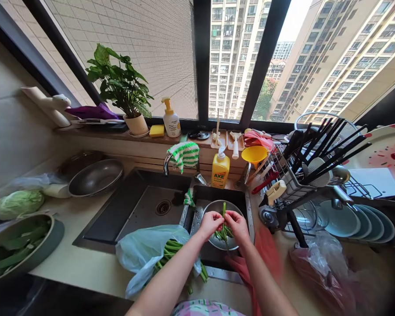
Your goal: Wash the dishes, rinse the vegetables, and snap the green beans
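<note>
Both hands are over a metal bowl (213,206) in the right sink basin. My left hand (212,224) pinches a green stem (224,209) from the left side. On the stem's other side, my right hand (236,225) grips it with thumb and fingers. Cut green pieces (221,235) lie in the bowl below. A pale plastic bag (141,250) with long green stems (171,251) rests at the front edge of the sink, beside my left forearm.
Left of the sink are a dark pan (97,177), a pot of leaves (54,235) and a cabbage (18,204). A faucet (166,164) and yellow soap bottle (220,171) stand behind. Right are a red bag (266,254) and a dish rack (292,193).
</note>
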A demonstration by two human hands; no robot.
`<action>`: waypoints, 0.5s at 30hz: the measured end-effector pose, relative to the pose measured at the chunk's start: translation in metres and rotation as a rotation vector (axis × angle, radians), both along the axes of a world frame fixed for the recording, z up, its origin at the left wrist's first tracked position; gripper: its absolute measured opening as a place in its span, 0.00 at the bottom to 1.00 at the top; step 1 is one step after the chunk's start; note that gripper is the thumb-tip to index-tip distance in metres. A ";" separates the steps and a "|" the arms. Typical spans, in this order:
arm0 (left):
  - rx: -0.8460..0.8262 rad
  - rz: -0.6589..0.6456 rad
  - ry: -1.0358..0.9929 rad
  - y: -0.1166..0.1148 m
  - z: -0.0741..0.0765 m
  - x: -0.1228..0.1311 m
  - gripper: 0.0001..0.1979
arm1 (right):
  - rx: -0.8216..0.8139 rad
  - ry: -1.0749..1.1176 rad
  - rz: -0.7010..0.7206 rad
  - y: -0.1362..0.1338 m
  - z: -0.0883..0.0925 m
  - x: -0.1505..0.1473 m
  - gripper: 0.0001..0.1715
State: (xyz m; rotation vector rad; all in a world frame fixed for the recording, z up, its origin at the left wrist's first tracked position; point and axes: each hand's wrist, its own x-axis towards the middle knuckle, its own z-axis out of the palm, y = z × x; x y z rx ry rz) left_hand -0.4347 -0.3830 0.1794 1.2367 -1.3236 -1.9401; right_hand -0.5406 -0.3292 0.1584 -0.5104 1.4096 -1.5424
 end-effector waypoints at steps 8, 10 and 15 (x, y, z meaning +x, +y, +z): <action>0.015 -0.010 -0.029 0.004 -0.004 0.000 0.12 | 0.078 0.341 0.085 0.004 -0.007 -0.003 0.17; 0.017 -0.008 -0.018 0.006 -0.005 -0.002 0.12 | 0.098 0.462 0.080 0.004 -0.006 -0.003 0.15; 0.050 -0.019 0.009 0.009 -0.006 -0.004 0.13 | 0.128 0.589 0.027 0.004 -0.007 0.000 0.13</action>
